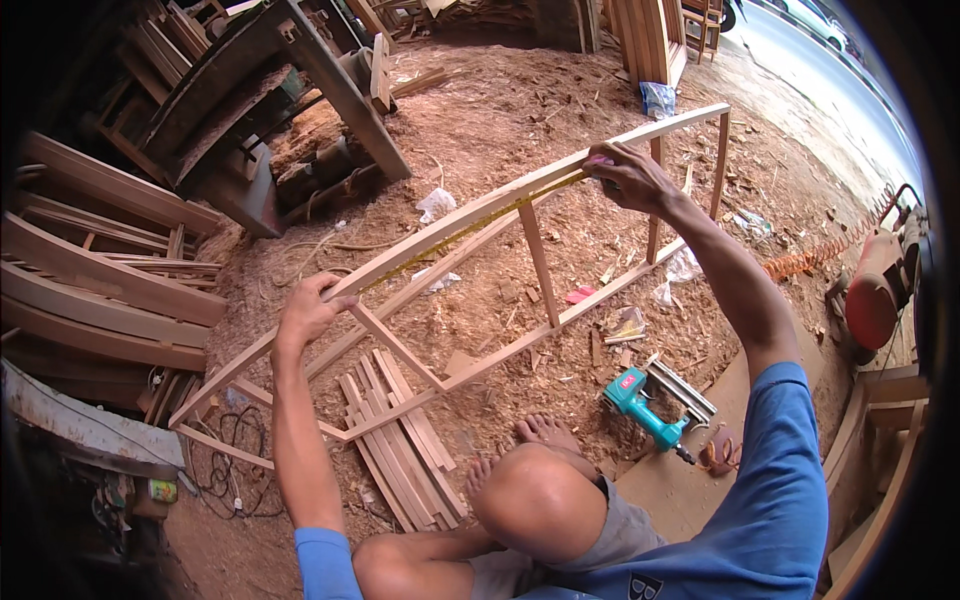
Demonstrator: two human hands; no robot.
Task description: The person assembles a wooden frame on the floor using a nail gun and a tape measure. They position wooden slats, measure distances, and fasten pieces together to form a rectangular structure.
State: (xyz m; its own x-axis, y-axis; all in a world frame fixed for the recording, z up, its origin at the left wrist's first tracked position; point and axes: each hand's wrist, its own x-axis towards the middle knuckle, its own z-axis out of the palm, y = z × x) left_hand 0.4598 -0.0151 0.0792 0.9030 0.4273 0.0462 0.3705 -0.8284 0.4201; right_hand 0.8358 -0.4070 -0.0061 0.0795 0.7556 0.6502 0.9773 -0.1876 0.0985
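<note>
A long, slender wooden frame (460,218) with several crosspieces slants from the lower left to the upper right before me. My left hand (312,310) is closed around its upper rail, near a crosspiece. A yellow measuring tape (485,217) stretches along the inner side of that rail, from beside my left hand to my right hand. Towards the far right end, my right hand (630,178) is closed at the rail around the tape measure; its case is mostly hidden by the fingers, and a bit of pink shows between them.
A teal nail gun (645,408) lies by my foot, its orange coiled hose (815,250) at the right. Wooden strips (395,440) are stacked under the frame. Boards (110,260) lean left, near a machine stand (350,110). A red tank (873,290) stands right. Shavings cover the floor.
</note>
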